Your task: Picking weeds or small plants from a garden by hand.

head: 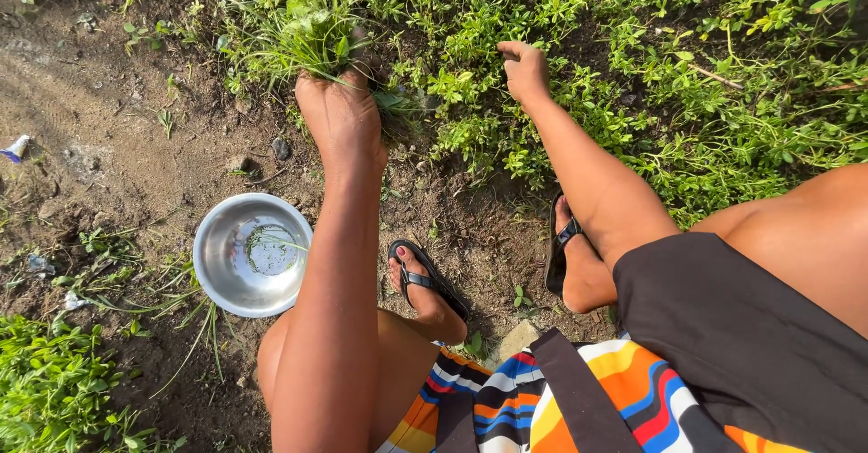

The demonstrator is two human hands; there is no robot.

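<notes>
Green grass tuft (307, 33) stands upright in your left hand (342, 114), fingers clamped on it; your right hand (524, 69) curls loosely beside.

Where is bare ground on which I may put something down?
Bare soil lies left of the left hand, above the steel bowl. A smaller patch lies between the two sandals. Around the right hand and the grass clump, plants crowd the ground.
</notes>
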